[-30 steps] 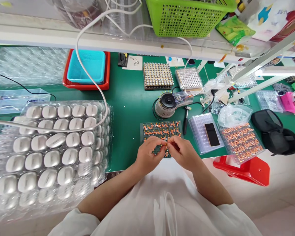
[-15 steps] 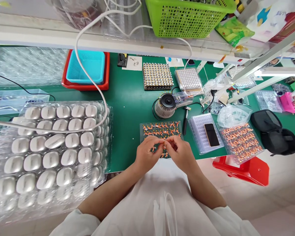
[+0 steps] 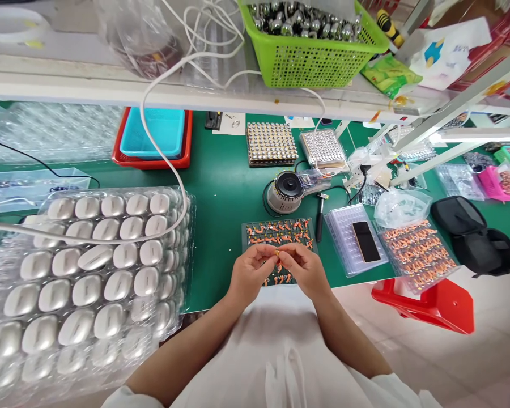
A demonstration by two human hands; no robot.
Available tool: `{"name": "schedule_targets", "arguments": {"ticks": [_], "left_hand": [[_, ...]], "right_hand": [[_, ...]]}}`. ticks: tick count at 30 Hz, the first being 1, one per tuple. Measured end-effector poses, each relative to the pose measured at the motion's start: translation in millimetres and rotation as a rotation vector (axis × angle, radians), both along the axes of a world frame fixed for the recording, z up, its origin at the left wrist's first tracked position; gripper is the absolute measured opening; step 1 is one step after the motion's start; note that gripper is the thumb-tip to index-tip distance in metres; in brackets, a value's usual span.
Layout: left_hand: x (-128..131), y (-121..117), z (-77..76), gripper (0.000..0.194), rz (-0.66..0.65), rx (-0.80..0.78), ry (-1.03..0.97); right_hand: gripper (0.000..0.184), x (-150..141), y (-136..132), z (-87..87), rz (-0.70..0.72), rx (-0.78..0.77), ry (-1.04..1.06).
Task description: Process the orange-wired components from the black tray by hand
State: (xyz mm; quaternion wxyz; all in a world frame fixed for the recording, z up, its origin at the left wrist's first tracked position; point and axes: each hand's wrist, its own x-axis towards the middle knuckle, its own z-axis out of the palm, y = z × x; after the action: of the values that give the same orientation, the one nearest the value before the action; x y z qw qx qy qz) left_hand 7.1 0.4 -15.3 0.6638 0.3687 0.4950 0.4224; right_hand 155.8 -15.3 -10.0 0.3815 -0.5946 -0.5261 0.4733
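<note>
My left hand [image 3: 247, 273] and my right hand [image 3: 309, 272] meet above a clear tray [image 3: 243, 231] at the bench's front edge. Thumb and forefinger of each are pinched round a small orange-and-yellow part [image 3: 277, 254], which looks like a flexible circuit piece; the fingertips hide most of it. Rows of similar orange parts [image 3: 296, 225] lie in the tray, partly covered by my hands. A small hammer [image 3: 320, 218] rests just right of the tray.
A round grey device [image 3: 285, 195] with a black top stands behind the tray. To the left are stacked trays of silvery cases [image 3: 87, 292]. A phone [image 3: 366, 242] lies on plastic trays at right, beside another tray of orange parts [image 3: 420, 255]. A white cable [image 3: 178, 175] hangs from the shelf.
The camera view has tilted up slightly, so the bench sits lower in the picture. My hands remain together over the tray, and a bit more of the orange-and-yellow part shows between the fingertips.
</note>
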Motion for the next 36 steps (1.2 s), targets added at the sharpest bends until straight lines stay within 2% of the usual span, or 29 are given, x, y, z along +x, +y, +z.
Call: {"name": "schedule_targets", "arguments": {"ticks": [3, 6, 12, 14, 18, 20, 22, 26, 29, 33, 36], "left_hand": [[1, 0, 3.1, 0.022, 0.018, -0.06, -0.104], [3, 0, 3.8, 0.027, 0.027, -0.084, -0.136], [8, -6, -0.9, 0.025, 0.031, -0.015, -0.049], [7, -8, -4.0, 0.019, 0.026, 0.114, 0.068], [1, -10, -6.6, 0.003, -0.009, 0.524, 0.336], [-1, -10, -4.6, 0.009, -0.02, 0.659, 0.399], [-1, -8, -1.7, 0.014, -0.033, 0.714, 0.405], [1, -5, 1.5, 0.015, -0.073, 0.696, 0.342], [0, -5, 0.3, 0.011, -0.094, 0.625, 0.292], [-3, -4, -1.5, 0.007, -0.136, 0.468, 0.232], [-6, -1, 0.8, 0.01, -0.21, 0.298, 0.157]], "right_hand": [[0.018, 1, 0, -0.7, 0.014, 0.033, 0.134], [0.014, 2, 0, 0.3, 0.015, 0.057, 0.174], [0.007, 2, -5, -4.5, -0.046, 0.137, 0.192], [0.005, 2, -7, -7.0, -0.078, 0.161, 0.163], [0.004, 4, -9, -8.5, -0.123, 0.225, 0.058], [0.004, 6, -10, -7.2, -0.126, 0.247, 0.015], [0.004, 6, -11, -4.8, -0.112, 0.261, -0.015], [0.006, 6, -14, 0.9, -0.081, 0.315, -0.078], [0.009, 7, -15, 3.5, -0.059, 0.365, -0.12], [0.011, 10, -14, 5.1, -0.024, 0.412, -0.165], [0.011, 13, -14, 6.5, 0.018, 0.41, -0.152]]}}
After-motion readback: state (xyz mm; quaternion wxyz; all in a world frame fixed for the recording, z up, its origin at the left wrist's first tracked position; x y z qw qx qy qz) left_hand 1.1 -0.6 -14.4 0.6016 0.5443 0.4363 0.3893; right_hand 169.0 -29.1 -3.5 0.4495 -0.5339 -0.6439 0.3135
